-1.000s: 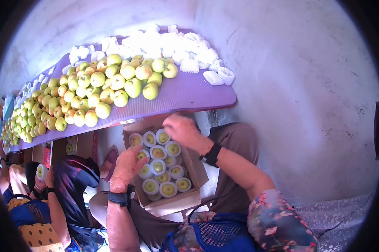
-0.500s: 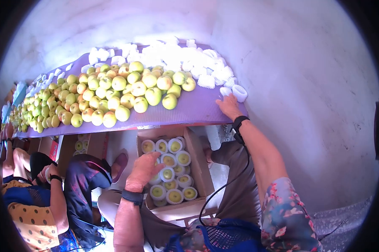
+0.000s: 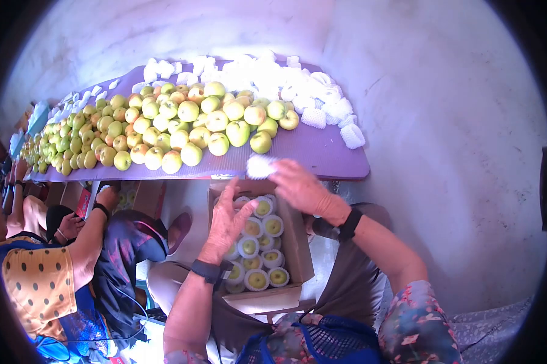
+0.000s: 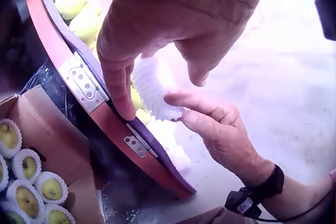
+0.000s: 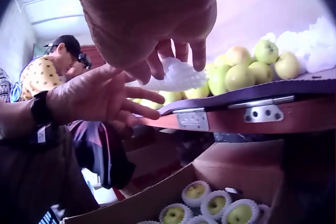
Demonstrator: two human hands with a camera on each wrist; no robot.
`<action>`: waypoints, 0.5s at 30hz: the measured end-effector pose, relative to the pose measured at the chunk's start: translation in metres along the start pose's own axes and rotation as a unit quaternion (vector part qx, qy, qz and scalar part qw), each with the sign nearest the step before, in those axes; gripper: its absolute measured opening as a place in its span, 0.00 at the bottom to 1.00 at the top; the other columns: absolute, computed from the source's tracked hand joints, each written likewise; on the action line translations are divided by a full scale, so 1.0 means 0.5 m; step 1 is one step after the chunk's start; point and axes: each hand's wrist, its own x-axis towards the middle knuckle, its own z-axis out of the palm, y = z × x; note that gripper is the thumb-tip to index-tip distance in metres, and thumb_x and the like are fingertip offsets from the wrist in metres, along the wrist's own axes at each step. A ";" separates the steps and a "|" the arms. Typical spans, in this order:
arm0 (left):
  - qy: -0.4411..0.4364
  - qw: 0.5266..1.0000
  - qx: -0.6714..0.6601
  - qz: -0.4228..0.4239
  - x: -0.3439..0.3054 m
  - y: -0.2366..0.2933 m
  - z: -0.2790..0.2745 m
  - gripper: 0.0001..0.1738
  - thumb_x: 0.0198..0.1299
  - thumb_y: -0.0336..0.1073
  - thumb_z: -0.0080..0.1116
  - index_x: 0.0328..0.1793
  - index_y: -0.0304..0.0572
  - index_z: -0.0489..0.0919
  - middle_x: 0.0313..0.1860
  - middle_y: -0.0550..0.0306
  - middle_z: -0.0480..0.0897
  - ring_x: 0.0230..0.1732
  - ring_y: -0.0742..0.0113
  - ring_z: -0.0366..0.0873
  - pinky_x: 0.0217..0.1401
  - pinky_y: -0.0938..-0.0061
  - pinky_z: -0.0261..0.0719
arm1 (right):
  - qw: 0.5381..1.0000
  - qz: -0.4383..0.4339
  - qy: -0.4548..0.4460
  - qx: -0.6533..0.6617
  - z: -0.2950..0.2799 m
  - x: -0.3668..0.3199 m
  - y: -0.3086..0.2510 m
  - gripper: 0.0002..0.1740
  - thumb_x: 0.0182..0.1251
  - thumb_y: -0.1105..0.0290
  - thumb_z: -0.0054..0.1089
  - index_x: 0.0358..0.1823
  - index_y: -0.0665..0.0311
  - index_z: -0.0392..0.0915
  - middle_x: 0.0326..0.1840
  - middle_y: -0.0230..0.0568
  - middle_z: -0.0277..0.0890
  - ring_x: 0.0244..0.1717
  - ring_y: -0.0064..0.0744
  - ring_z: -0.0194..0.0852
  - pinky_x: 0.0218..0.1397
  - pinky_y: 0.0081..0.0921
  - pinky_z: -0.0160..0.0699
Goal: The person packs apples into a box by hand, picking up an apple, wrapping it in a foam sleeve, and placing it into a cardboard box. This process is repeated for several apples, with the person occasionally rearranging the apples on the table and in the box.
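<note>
Over the near table edge, my right hand [image 3: 303,188] pinches a white foam fruit net [image 3: 260,167] between thumb and fingers. My left hand [image 3: 228,218] is beside it, fingers and thumb spread apart and nothing in its grip. In the left wrist view, the ribbed net [image 4: 155,82] appears beyond the left fingers, with the right fingertips at its end. Below both hands stands an open cardboard box [image 3: 300,261], holding several green-yellow apples [image 3: 257,280] in foam nets. The left hand hides part of the box.
A purple-covered table [image 3: 334,161] carries a large heap of bare apples [image 3: 188,111]. White foam nets [image 3: 314,117] lie piled behind them and at the right end. To the left another person [image 3: 40,279] sits near another box. A wall [image 3: 443,121] borders the right side.
My right hand reached from above the box to the foam nets at the table's right end, then came back left with one net. My left hand rose from the packed apples toward it.
</note>
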 end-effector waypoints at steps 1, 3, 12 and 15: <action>0.008 1.000 -0.011 0.001 0.006 -0.013 0.003 0.44 0.61 0.47 0.66 0.77 0.39 0.58 0.65 0.35 0.71 0.55 0.56 0.80 0.56 0.63 0.80 | 0.999 -0.032 -0.012 0.026 0.016 0.005 -0.025 0.18 0.57 0.71 0.61 0.50 0.69 0.77 0.58 0.51 0.72 0.64 0.50 0.66 0.70 0.39 0.66; 0.028 0.999 -0.028 0.007 0.012 -0.029 0.007 0.42 0.61 0.46 0.65 0.76 0.37 0.59 0.63 0.38 0.73 0.53 0.60 0.79 0.54 0.66 0.81 | 0.994 -0.098 -0.016 0.050 0.046 0.012 -0.059 0.16 0.55 0.73 0.62 0.46 0.70 0.78 0.58 0.50 0.72 0.64 0.48 0.67 0.70 0.39 0.67; 0.115 0.987 -0.107 -0.022 0.028 -0.032 -0.002 0.26 0.61 0.39 0.65 0.63 0.33 0.76 0.39 0.51 0.84 0.27 0.71 0.81 0.29 0.78 0.82 | 0.954 0.117 0.071 0.268 0.057 0.014 -0.087 0.16 0.58 0.72 0.64 0.48 0.64 0.77 0.58 0.48 0.74 0.58 0.42 0.74 0.59 0.32 0.75; 0.137 0.987 -0.068 -0.043 0.018 0.004 -0.004 0.26 0.60 0.40 0.67 0.60 0.33 0.78 0.37 0.51 0.85 0.28 0.73 0.82 0.29 0.77 0.81 | 0.906 0.232 0.090 0.342 0.055 0.029 -0.115 0.19 0.60 0.68 0.66 0.51 0.65 0.75 0.53 0.49 0.77 0.49 0.36 0.79 0.52 0.30 0.78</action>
